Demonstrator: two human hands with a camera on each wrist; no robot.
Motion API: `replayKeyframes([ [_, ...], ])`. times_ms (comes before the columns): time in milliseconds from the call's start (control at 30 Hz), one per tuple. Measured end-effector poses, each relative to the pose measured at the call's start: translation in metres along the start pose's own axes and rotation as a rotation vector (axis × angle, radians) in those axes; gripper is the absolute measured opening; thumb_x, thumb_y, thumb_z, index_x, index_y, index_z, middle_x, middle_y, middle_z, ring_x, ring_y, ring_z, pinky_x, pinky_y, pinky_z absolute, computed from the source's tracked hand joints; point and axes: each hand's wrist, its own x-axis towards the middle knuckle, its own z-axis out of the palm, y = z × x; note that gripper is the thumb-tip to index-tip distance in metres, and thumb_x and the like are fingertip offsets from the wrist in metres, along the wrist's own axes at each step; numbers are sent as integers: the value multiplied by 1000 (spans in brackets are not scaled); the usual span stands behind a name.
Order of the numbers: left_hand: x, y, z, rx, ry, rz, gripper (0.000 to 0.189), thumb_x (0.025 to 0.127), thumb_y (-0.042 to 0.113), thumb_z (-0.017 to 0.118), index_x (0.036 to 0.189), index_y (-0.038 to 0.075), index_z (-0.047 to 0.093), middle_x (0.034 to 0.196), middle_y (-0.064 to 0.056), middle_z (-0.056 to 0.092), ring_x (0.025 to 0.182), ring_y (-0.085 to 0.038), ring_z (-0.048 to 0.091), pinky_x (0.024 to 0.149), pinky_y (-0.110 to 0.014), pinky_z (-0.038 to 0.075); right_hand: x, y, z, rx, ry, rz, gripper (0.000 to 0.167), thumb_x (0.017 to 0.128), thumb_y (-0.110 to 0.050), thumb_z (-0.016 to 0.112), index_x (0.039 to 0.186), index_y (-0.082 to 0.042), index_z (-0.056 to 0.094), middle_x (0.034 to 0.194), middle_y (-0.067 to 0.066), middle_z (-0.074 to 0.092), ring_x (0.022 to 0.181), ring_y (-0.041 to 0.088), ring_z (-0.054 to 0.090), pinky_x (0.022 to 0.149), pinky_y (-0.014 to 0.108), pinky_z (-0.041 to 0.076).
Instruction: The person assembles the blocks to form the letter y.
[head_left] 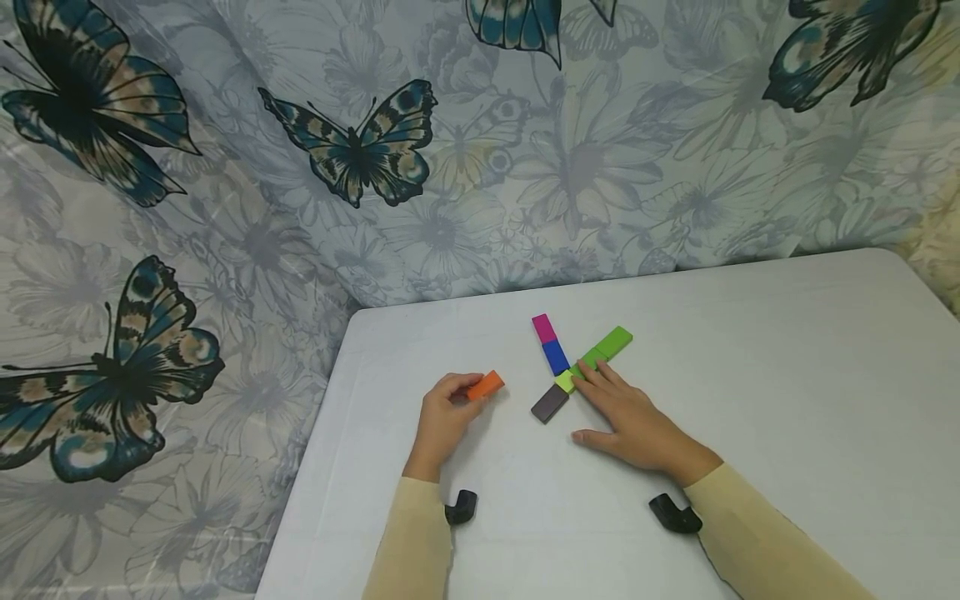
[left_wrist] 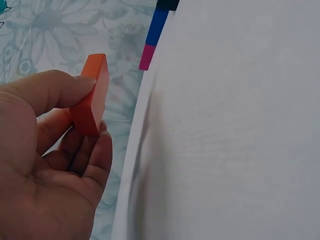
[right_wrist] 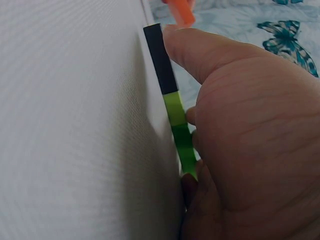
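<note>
My left hand [head_left: 444, 421] pinches an orange block [head_left: 486, 385] between thumb and fingers; in the left wrist view this block [left_wrist: 95, 92] appears raised off the white table. On the table lies a line of flat blocks: a dark grey one [head_left: 550, 404], a small yellow-green one [head_left: 564, 382], then green ones [head_left: 617, 340] reaching to the upper right. A blue block [head_left: 556, 357] and a magenta block [head_left: 544, 327] branch off to the upper left. My right hand [head_left: 637, 425] has its fingers extended, their tips touching the green part of the line. Its fingers hide some of the green.
The white table [head_left: 787, 375] extends to both sides and toward me. Behind it hangs a butterfly-patterned cloth [head_left: 637, 167], which also covers the left side. A black wrist device [head_left: 461, 507] sits at the left cuff, another black device [head_left: 675, 514] at the right.
</note>
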Motion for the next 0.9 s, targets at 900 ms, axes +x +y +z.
replayKeyframes([
  [900, -47, 22, 30, 176, -155, -19, 36, 87, -3, 87, 121, 5, 81, 108, 5, 69, 96, -13, 64, 85, -29, 57, 0, -1, 1, -17, 17, -5, 90, 101, -52, 76, 168, -4, 41, 177, 13, 27, 164, 41, 11, 119, 76, 23],
])
